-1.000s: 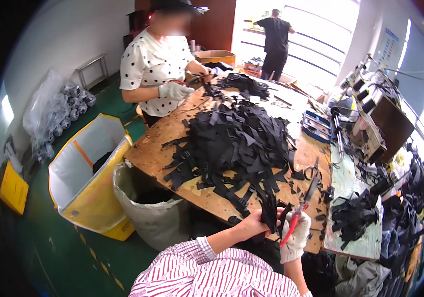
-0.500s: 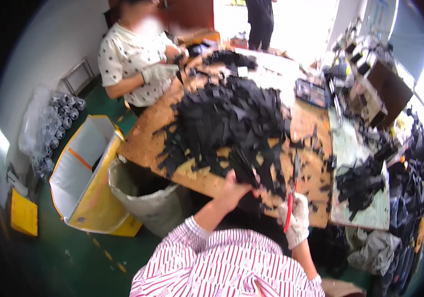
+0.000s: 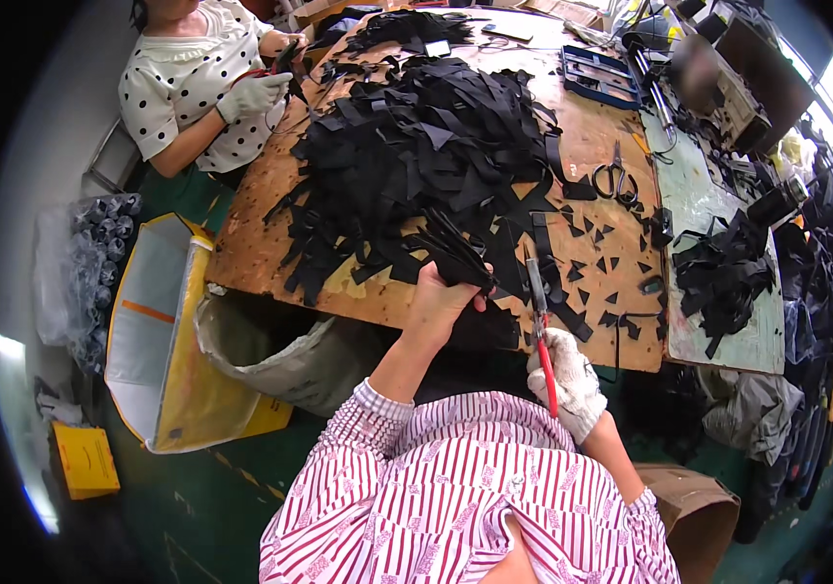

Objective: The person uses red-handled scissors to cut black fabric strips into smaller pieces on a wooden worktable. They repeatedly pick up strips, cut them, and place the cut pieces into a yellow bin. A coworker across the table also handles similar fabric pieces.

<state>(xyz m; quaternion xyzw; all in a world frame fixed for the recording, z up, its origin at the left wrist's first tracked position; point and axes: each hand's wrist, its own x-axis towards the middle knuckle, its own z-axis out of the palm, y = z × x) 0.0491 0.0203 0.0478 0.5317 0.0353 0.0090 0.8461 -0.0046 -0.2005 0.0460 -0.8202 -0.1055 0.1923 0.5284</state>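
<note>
My bare left hand [image 3: 436,304] is closed around a bundle of black fabric strips [image 3: 448,255], which fans out above the fingers at the table's near edge. In a white knitted glove, my right hand [image 3: 568,382] grips red-handled scissors [image 3: 546,362]. Their blades point away from me, a short way right of the bundle and apart from it. Beyond both hands a large heap of black strips [image 3: 416,156] covers much of the wooden table [image 3: 253,224]. Small black triangular scraps [image 3: 599,263] lie scattered to the right.
Black-handled scissors [image 3: 615,181] and a blue compartment tray [image 3: 587,70] lie at the right. A co-worker's gloved hand [image 3: 253,97] works at the far left. Below the left table edge stand a grey sack [image 3: 285,365] and a yellow-white bag [image 3: 178,389]. Behind my right elbow is a cardboard box [image 3: 694,501].
The head view has shifted, so the table and heap appear higher and the co-worker further left. Both hands keep hold of the strips and the scissors.
</note>
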